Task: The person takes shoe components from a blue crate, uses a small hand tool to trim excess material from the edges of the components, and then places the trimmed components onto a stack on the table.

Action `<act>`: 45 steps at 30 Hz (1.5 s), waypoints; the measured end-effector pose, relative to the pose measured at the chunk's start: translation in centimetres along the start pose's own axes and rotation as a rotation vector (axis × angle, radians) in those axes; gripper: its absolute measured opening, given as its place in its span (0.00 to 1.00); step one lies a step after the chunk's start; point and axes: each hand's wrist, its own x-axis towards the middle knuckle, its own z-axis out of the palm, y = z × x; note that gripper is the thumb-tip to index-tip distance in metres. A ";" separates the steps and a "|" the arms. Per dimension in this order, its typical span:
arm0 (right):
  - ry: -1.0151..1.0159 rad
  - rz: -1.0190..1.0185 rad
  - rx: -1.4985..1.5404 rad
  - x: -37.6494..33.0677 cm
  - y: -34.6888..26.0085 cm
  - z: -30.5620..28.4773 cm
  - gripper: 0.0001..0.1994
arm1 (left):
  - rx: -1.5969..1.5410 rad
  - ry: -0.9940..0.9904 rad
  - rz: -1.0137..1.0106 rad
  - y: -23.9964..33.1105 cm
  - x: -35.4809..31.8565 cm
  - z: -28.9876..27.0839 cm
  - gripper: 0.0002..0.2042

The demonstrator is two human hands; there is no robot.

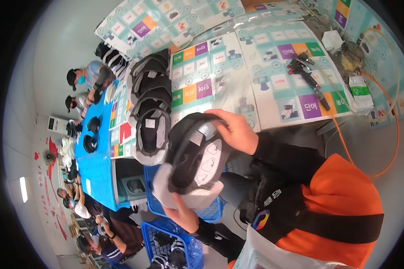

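A cap point(197, 152) is held between my two hands, tilted so its dark inside shows. It has black mesh, a pale grey part with white printed patches, and a light brim point(197, 197). My right hand point(235, 132) grips the upper edge, thumb inside the rim and fingers behind. Down at the brim, my left hand point(184, 214) is closed around the edge, its fingers partly hidden under it. Just left of the held cap, a row of nested black and grey caps point(151, 130) lies on the table.
Patterned sheets cover the worktable point(211, 98). A handheld tool point(307, 80) with an orange hose point(393, 134) lies at the right, near a white-and-green packet point(360, 92). Blue baskets point(191, 251) stand below. Several people sit at a blue-covered table point(94, 166) on the left.
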 end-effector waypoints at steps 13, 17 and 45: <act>0.242 0.339 -1.422 3.9 10.2 -27.7 0.22 | 0.571 -0.393 0.795 14.2 10.9 20.7 0.13; 0.054 0.310 -1.487 5.6 10.3 -26.6 0.17 | 0.703 -0.494 0.802 14.1 11.6 24.0 0.12; -0.147 0.401 -0.389 0.8 -1.2 -12.6 0.11 | 0.736 -0.674 0.902 13.2 11.4 24.6 0.13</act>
